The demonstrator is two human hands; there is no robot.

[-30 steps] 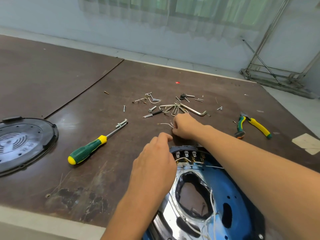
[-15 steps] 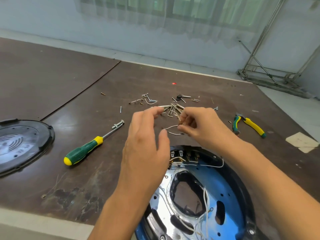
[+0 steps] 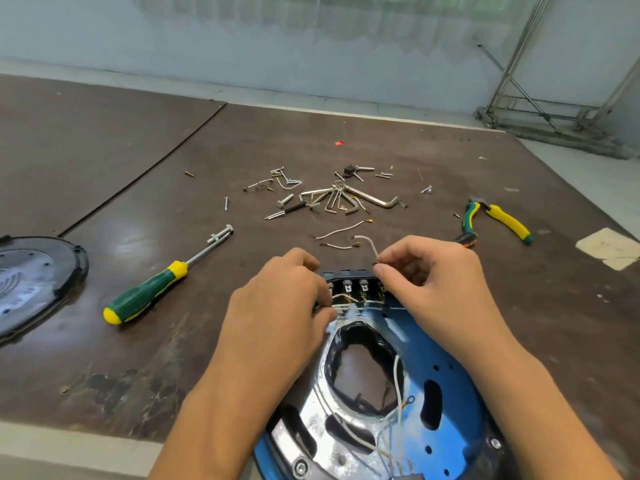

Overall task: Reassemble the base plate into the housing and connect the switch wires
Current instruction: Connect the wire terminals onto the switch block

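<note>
The blue housing [image 3: 450,358] lies on the desk [image 3: 166,362] right in front of me, with the shiny base plate [image 3: 311,424] seated inside it. The row of switch terminals [image 3: 355,284] sits at the housing's far rim. My right hand [image 3: 426,285] pinches a short wire [image 3: 369,244] by its end just above that rim. My left hand [image 3: 280,306] is curled at the terminals' left end, fingers clamped on the switch wires [image 3: 341,300]. Two loose wires [image 3: 341,232] lie just beyond the housing, the screwdriver [image 3: 149,292] to its left, and the pliers [image 3: 498,220] beyond it to the right
</note>
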